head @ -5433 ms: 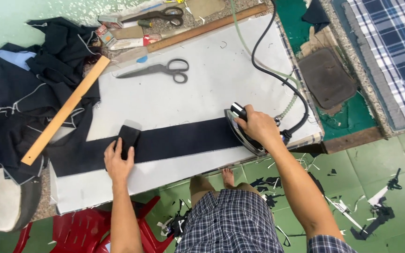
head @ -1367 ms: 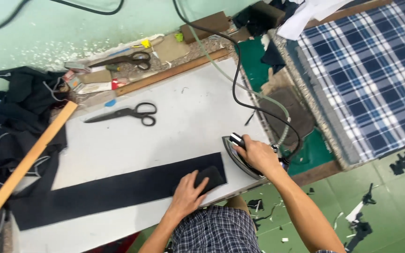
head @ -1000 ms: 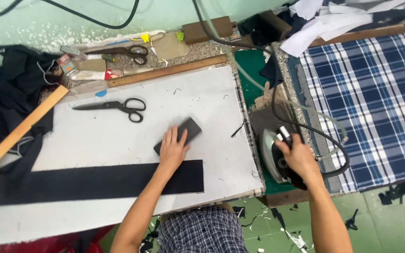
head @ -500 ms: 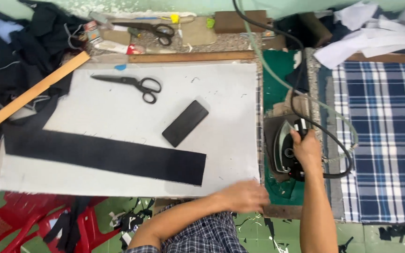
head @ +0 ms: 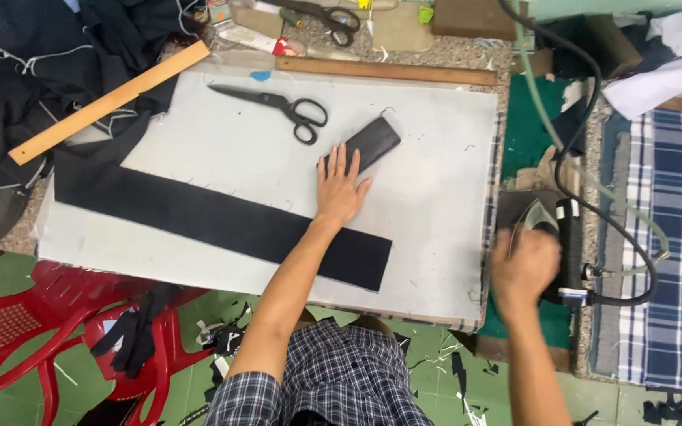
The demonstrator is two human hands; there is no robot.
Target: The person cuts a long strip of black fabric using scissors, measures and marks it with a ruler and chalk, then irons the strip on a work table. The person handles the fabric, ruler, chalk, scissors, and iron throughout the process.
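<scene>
Left hand [head: 339, 189] moved onto one black block [head: 370, 143].

the left hand [head: 339, 188] lies flat and open on the white padded pressing board [head: 436, 150], its fingertips touching the small dark rectangular fabric piece [head: 369, 143]. its wrist crosses the long black fabric strip [head: 199, 213]. the right hand [head: 524, 264], blurred, is beside the dark electric iron [head: 560, 244] on the green mat [head: 526, 126]; if it grips the iron is not clear. black scissors [head: 282, 109] lie near the small piece, and a long wooden ruler [head: 108, 101] rests tilted at the board's left corner.
</scene>
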